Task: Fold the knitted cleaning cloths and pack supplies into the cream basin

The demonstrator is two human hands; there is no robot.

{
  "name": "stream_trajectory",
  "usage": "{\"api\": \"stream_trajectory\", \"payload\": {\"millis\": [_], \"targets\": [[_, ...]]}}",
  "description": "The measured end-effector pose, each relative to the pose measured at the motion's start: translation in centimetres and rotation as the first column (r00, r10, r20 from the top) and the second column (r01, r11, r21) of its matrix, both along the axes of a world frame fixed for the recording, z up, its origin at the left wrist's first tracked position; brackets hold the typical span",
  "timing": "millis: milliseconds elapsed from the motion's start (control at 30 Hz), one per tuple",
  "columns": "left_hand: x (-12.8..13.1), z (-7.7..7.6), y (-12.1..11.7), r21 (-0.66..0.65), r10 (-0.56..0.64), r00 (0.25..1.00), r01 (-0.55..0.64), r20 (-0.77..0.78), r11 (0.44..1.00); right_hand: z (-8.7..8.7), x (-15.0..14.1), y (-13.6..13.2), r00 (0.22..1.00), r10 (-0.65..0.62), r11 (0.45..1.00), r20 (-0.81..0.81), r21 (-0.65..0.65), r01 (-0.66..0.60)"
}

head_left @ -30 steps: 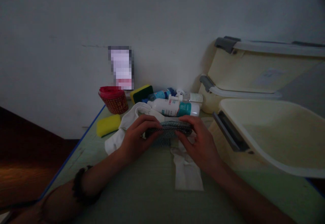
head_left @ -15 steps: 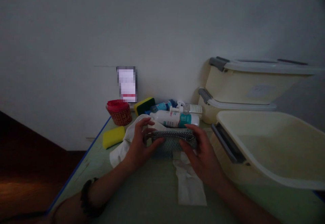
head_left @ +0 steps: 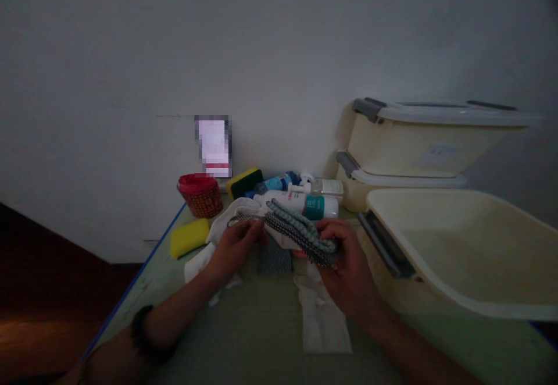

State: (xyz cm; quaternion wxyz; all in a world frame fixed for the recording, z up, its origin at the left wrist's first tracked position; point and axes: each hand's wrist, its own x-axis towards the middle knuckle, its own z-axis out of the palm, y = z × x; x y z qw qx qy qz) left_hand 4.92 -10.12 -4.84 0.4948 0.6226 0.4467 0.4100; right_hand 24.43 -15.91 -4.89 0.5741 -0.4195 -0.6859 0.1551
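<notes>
Above the table, a folded grey-green cleaning cloth (head_left: 300, 228) with a textured weave and a black-and-white speckled side is held up at a tilt. My right hand (head_left: 344, 263) is closed round its right end, thumb below and fingers behind. My left hand (head_left: 239, 242) pinches a thin speckled edge at the cloth's left end; its fingertips are partly hidden. Below lies another grey-green patch of cloth (head_left: 274, 260); whether it belongs to the held one I cannot tell. A white cloth (head_left: 235, 210) lies behind my left hand, and a pale crumpled strip (head_left: 325, 321) lies near my right wrist.
A yellow sponge (head_left: 189, 238), a red basket (head_left: 200, 196) and a yellow-green sponge (head_left: 244, 183) stand left. Several bottles lie behind, including a white one (head_left: 296, 202). An open cream bin (head_left: 457, 251) and stacked lidded bins (head_left: 410, 146) occupy the right. A blurred screen (head_left: 213, 146) leans on the wall.
The cleaning cloth went from lying level between both hands to tilted up, its folded layers showing. My left hand moved slightly left and now pinches its edge. The view shifted slightly.
</notes>
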Motion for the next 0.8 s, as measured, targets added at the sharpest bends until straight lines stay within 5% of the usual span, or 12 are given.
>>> {"api": "stream_trajectory", "payload": {"millis": [200,800], "targets": [[0.1,0.3,-1.0,0.049,-0.334,0.923,0.331,0.192,0.942,0.1,-0.4,-0.4,0.989,0.05,0.998,0.138,-0.046,-0.044],[0.3,1.2,-1.3,-0.005,-0.253,0.941,0.261,0.224,0.965,0.5,-0.5,-1.2,0.948,0.206,0.969,0.243,-0.186,-0.163]]}}
